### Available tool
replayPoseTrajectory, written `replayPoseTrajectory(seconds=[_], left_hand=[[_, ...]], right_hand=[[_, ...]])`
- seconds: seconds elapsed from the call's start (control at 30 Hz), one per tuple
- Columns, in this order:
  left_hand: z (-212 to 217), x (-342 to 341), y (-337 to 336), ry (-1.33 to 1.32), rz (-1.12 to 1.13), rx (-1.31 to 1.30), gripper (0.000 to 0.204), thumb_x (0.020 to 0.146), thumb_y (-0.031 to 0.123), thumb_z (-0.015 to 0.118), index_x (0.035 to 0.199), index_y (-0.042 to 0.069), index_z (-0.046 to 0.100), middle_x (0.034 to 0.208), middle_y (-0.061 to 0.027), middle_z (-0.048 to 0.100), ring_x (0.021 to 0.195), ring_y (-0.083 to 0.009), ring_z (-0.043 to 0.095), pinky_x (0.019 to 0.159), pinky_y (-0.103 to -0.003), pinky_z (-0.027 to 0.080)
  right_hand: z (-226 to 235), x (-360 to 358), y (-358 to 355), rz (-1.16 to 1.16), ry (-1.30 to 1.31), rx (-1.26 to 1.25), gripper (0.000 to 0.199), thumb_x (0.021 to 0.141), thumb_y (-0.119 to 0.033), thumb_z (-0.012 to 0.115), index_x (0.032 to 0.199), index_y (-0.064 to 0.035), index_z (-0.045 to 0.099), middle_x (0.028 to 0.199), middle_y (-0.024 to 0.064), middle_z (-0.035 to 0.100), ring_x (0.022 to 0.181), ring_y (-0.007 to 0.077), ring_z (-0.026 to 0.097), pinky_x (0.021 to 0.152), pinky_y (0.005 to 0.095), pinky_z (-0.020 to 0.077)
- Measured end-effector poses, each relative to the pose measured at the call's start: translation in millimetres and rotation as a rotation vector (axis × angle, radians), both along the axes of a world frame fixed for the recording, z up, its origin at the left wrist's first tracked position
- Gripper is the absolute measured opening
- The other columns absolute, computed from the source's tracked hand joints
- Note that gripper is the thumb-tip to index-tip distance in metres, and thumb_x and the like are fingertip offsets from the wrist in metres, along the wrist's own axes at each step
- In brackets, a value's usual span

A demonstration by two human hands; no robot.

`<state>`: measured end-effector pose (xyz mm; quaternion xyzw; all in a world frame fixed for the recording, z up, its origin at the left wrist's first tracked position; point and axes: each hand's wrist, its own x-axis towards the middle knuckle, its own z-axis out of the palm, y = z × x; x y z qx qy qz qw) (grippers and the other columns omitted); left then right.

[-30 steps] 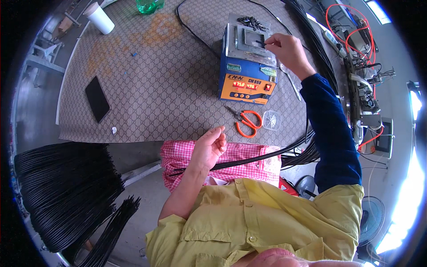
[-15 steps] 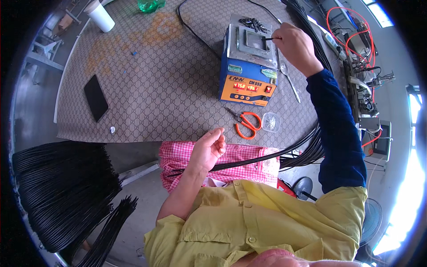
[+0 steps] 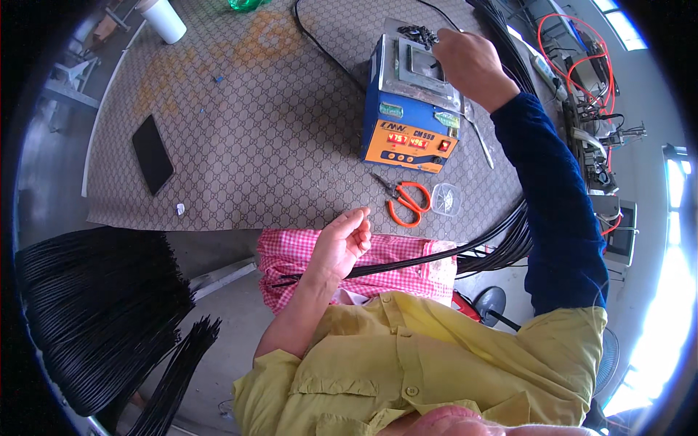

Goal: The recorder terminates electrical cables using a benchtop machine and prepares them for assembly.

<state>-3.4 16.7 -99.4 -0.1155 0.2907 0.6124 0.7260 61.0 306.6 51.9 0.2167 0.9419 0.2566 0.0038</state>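
Note:
My right hand [image 3: 472,65] is closed on a black cable above the solder pot [image 3: 392,142], a blue box with an orange front and lit red digits. Only a short dark end of the cable shows below my fingers, over the square metal well [image 3: 422,62]; the rest is hidden by the hand. In front of the table's near edge, my left hand [image 3: 342,243] hangs with its fingers curled in, and nothing shows in it. Orange-handled cutters [image 3: 408,205] lie closest to it, beside a small clear plastic dish [image 3: 446,199].
Several black cables [image 3: 509,236] run off the table at the right and across my pink checked lap cloth [image 3: 291,251]. A metal spatula [image 3: 481,142] lies beside the pot. A phone [image 3: 153,155] and white cup [image 3: 163,20] stand left. Bundled black cables [image 3: 102,312] hang lower left.
My right hand has moved slightly left over the pot, and the cable end now points down rather than sideways. My left hand stays where it was.

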Motion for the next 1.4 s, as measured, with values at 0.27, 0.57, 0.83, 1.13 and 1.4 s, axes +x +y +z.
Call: replayPoseTrajectory(seconds=[0.27, 0.57, 0.83, 1.13, 1.4], left_hand=[[0.3, -0.7, -0.4, -0.006, 0.005, -0.004, 0.018, 0.082, 0.014, 0.052, 0.095, 0.002, 0.056, 0.074, -0.0021, 0.051, 0.063, -0.0114, 0.046, 0.055, -0.022, 0.039], [-2.1, -0.9, -0.6, -0.027, 0.010, -0.004, 0.017, 0.082, 0.013, 0.052, 0.095, 0.002, 0.056, 0.073, -0.0024, 0.052, 0.063, -0.0118, 0.047, 0.055, -0.022, 0.039], [-4.5, -0.8, -0.4, -0.023, 0.010, 0.005, 0.016, 0.082, 0.013, 0.052, 0.094, 0.002, 0.056, 0.073, -0.0022, 0.052, 0.063, -0.0117, 0.047, 0.055, -0.022, 0.039], [-2.7, -1.5, -0.3, -0.029, 0.006, 0.017, 0.015, 0.082, 0.013, 0.053, 0.094, 0.003, 0.057, 0.073, -0.0014, 0.052, 0.063, -0.0112, 0.047, 0.055, -0.021, 0.039], [-2.8, -1.3, -0.3, -0.021, 0.011, 0.015, 0.016, 0.082, 0.013, 0.054, 0.094, 0.003, 0.057, 0.073, -0.0014, 0.052, 0.063, -0.0112, 0.047, 0.055, -0.021, 0.039]], right_hand=[[-2.7, -3.0, -3.2, 0.001, -0.005, 0.017, 0.007, 0.069, -0.006, 0.054, 0.070, -0.0054, 0.060, 0.078, 0.0086, 0.055, 0.074, 0.0240, 0.058, 0.063, 0.0329, 0.0479], [0.2, -0.5, -3.1, 0.024, -0.023, 0.040, 0.007, 0.071, -0.008, 0.055, 0.069, -0.0047, 0.061, 0.075, 0.0100, 0.060, 0.068, 0.0235, 0.061, 0.055, 0.0316, 0.0493], [2.2, -0.6, -2.9, 0.001, -0.035, 0.042, 0.006, 0.070, -0.008, 0.056, 0.073, -0.0048, 0.061, 0.075, 0.0084, 0.060, 0.069, 0.0224, 0.061, 0.055, 0.0314, 0.0493], [-1.8, -4.7, -15.0, 0.003, -0.058, 0.078, 0.005, 0.070, -0.008, 0.056, 0.071, -0.0071, 0.061, 0.075, 0.0056, 0.058, 0.071, 0.0211, 0.061, 0.058, 0.0307, 0.0486], [-2.6, -4.3, -13.9, 0.014, -0.048, 0.046, 0.006, 0.070, -0.008, 0.055, 0.071, -0.0065, 0.061, 0.077, 0.0074, 0.058, 0.070, 0.0219, 0.061, 0.057, 0.0314, 0.0480]])
